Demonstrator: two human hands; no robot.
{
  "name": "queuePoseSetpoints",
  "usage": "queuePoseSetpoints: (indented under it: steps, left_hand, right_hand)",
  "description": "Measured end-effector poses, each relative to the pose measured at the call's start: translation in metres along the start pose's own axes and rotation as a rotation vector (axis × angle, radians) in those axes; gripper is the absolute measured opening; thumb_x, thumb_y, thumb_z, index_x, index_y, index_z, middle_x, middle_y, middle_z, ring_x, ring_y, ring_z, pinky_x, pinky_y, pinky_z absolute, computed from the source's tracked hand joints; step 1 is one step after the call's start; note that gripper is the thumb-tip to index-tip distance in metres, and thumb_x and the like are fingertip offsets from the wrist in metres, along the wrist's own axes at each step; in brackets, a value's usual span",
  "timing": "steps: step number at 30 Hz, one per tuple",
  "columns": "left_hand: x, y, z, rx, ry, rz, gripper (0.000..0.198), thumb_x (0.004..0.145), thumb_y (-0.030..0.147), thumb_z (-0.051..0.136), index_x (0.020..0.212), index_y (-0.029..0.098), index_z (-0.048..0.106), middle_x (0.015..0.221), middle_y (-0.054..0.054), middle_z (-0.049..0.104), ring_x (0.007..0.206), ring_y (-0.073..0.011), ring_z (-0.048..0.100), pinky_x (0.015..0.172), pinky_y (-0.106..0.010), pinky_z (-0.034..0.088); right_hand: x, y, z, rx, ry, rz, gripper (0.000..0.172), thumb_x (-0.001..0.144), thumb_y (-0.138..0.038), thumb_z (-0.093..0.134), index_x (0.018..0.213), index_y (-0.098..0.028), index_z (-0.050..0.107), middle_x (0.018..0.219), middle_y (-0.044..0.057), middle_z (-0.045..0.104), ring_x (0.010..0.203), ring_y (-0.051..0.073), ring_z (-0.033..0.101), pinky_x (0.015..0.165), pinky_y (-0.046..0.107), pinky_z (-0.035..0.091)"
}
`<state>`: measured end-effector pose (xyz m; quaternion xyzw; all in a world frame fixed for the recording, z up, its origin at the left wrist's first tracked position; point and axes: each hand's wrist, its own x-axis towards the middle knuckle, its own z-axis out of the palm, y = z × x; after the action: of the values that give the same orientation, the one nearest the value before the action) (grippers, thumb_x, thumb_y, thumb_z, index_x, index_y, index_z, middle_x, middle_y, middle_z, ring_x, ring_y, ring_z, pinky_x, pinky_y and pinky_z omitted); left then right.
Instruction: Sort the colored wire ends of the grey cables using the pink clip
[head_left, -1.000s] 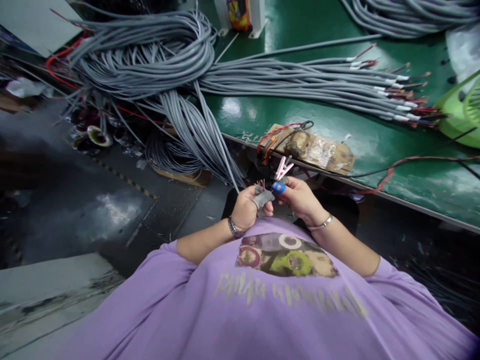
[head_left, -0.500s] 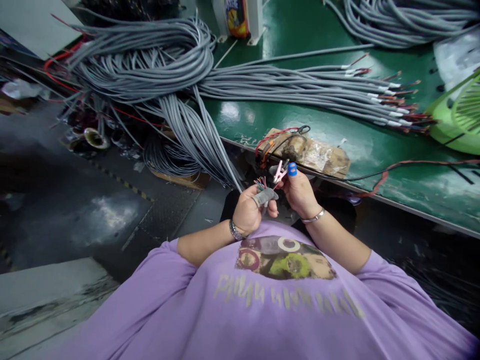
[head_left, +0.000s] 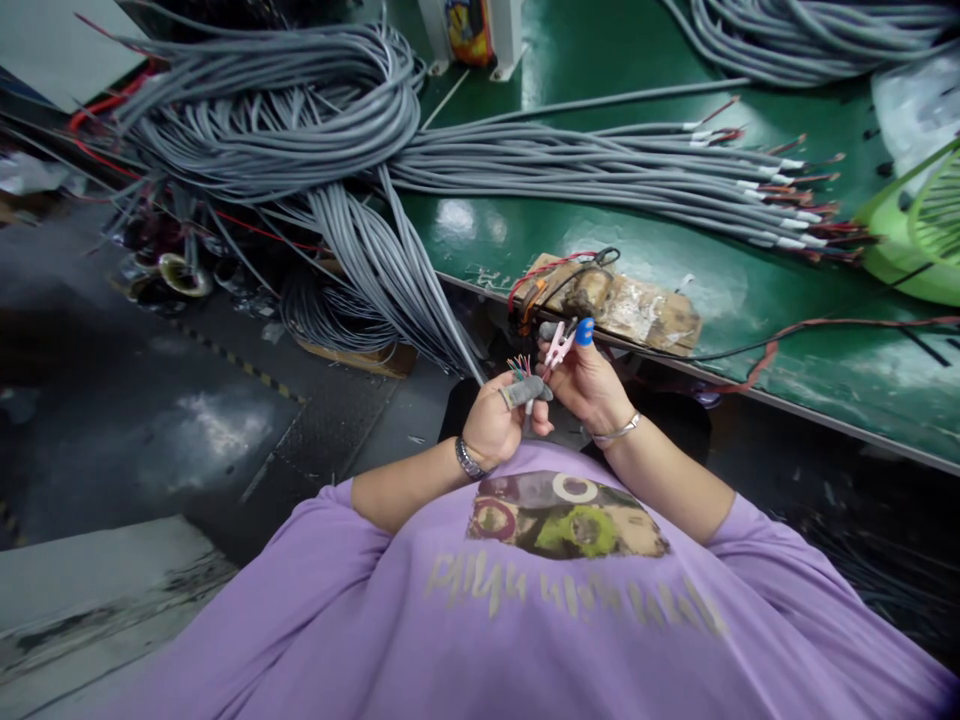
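1. Gray round-sheathed cables (head_left: 270, 130) are heaped at the frame's upper left, with strands trailed toward the centre.
2. At centre, the left hand (head_left: 495, 425) is curled just beside the right hand (head_left: 595, 390).
3. By the right hand, a pink V-shaped tool (head_left: 556, 348) is grasped.
4. By the left, thin multicoloured wires (head_left: 519, 366) are pinched, fanned upward.

A taped wooden block (head_left: 675, 322) lies along the near edge of the green desk (head_left: 472, 235). Farther right along that edge sits a light green fan (head_left: 919, 240), with clear plastic (head_left: 919, 115) behind it. Well back from the near edge, a red-and-yellow packet (head_left: 469, 32) stands beside a white bracket (head_left: 507, 38). Striped tape (head_left: 225, 353) marks the floor (head_left: 202, 430).
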<state>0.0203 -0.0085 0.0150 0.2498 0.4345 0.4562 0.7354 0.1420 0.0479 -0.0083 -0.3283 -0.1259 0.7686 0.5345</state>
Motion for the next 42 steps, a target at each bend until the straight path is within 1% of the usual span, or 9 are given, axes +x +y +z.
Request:
queuePoseSetpoints:
  steps: [4, 11, 17, 23, 27, 30, 33, 37, 42]
  left_hand:
    - [-0.002, 0.0, 0.0, -0.032, -0.037, 0.006, 0.039, 0.062, 0.046, 0.08, 0.071, 0.016, 0.057, 0.047, 0.002, 0.057, 0.037, -0.0125, 0.052, 0.048, -0.029, 0.05]
    - [0.001, 0.002, 0.003, -0.034, 0.043, -0.001, 0.033, 0.065, 0.04, 0.077, 0.07, 0.016, 0.055, 0.048, 0.002, 0.058, 0.037, -0.0119, 0.051, 0.047, -0.029, 0.05]
    - [0.001, -0.001, 0.001, 0.006, 0.038, -0.017, 0.034, 0.066, 0.042, 0.076, 0.072, 0.016, 0.055, 0.049, 0.001, 0.058, 0.038, -0.0121, 0.052, 0.047, -0.029, 0.05]
    - [-0.001, -0.001, 0.001, 0.018, 0.031, -0.02, 0.038, 0.063, 0.045, 0.078, 0.071, 0.016, 0.054, 0.048, 0.002, 0.058, 0.037, -0.0122, 0.052, 0.047, -0.029, 0.049]
    - [-0.004, -0.002, -0.002, 0.024, 0.008, -0.007, 0.038, 0.063, 0.046, 0.079, 0.072, 0.016, 0.055, 0.047, 0.002, 0.057, 0.037, -0.0121, 0.053, 0.048, -0.029, 0.05]
    - [-0.007, -0.002, -0.004, 0.029, 0.007, 0.025, 0.039, 0.063, 0.045, 0.079, 0.071, 0.017, 0.054, 0.046, 0.002, 0.057, 0.036, -0.0123, 0.053, 0.048, -0.029, 0.05]
    - [-0.009, -0.002, -0.002, 0.038, 0.044, 0.073, 0.04, 0.062, 0.046, 0.079, 0.072, 0.019, 0.052, 0.047, 0.003, 0.058, 0.036, -0.0125, 0.053, 0.048, -0.029, 0.051]
    - [-0.007, 0.002, 0.002, 0.051, 0.106, 0.126, 0.041, 0.061, 0.047, 0.079, 0.072, 0.019, 0.052, 0.047, 0.003, 0.059, 0.037, -0.0119, 0.053, 0.044, -0.026, 0.048]
    - [-0.003, 0.004, 0.006, 0.049, 0.13, 0.148, 0.04, 0.062, 0.047, 0.078, 0.072, 0.018, 0.053, 0.048, 0.003, 0.059, 0.037, -0.0115, 0.053, 0.043, -0.025, 0.046]
  right_hand:
    - [-0.001, 0.0, 0.003, 0.027, 0.004, 0.004, 0.039, 0.072, -0.056, 0.078, 0.072, -0.019, 0.064, 0.064, -0.003, 0.066, 0.054, 0.008, 0.056, 0.051, 0.02, 0.048]
    - [0.0, 0.001, 0.0, 0.003, 0.014, -0.01, 0.037, 0.073, -0.054, 0.078, 0.073, -0.019, 0.066, 0.065, -0.002, 0.068, 0.054, 0.008, 0.058, 0.052, 0.02, 0.049]
    - [0.0, 0.0, 0.001, 0.007, 0.013, -0.039, 0.037, 0.071, -0.053, 0.08, 0.074, -0.019, 0.065, 0.065, -0.002, 0.067, 0.058, 0.009, 0.059, 0.054, 0.021, 0.048]
    - [-0.001, 0.003, 0.0, -0.013, -0.035, -0.018, 0.048, 0.068, -0.066, 0.075, 0.075, -0.019, 0.065, 0.065, -0.002, 0.064, 0.055, 0.009, 0.054, 0.051, 0.022, 0.045]
    - [-0.003, 0.002, -0.007, -0.07, -0.073, 0.014, 0.059, 0.07, -0.079, 0.062, 0.08, -0.021, 0.067, 0.069, 0.0, 0.066, 0.058, 0.01, 0.056, 0.052, 0.023, 0.046]
    - [-0.006, -0.002, -0.01, -0.101, -0.111, 0.053, 0.064, 0.071, -0.082, 0.057, 0.083, -0.02, 0.069, 0.073, 0.001, 0.068, 0.059, 0.011, 0.057, 0.053, 0.023, 0.048]
    - [-0.009, -0.007, -0.009, -0.117, -0.121, 0.07, 0.057, 0.073, -0.077, 0.061, 0.081, -0.02, 0.068, 0.075, 0.002, 0.069, 0.059, 0.011, 0.057, 0.053, 0.024, 0.049]
    - [-0.013, -0.007, -0.005, -0.147, -0.086, 0.002, 0.041, 0.072, -0.06, 0.075, 0.08, -0.02, 0.068, 0.071, -0.001, 0.068, 0.055, 0.009, 0.052, 0.052, 0.022, 0.047]
    - [-0.014, -0.004, -0.005, -0.127, -0.059, -0.034, 0.042, 0.071, -0.061, 0.075, 0.077, -0.021, 0.065, 0.068, -0.002, 0.065, 0.057, 0.01, 0.053, 0.051, 0.022, 0.046]
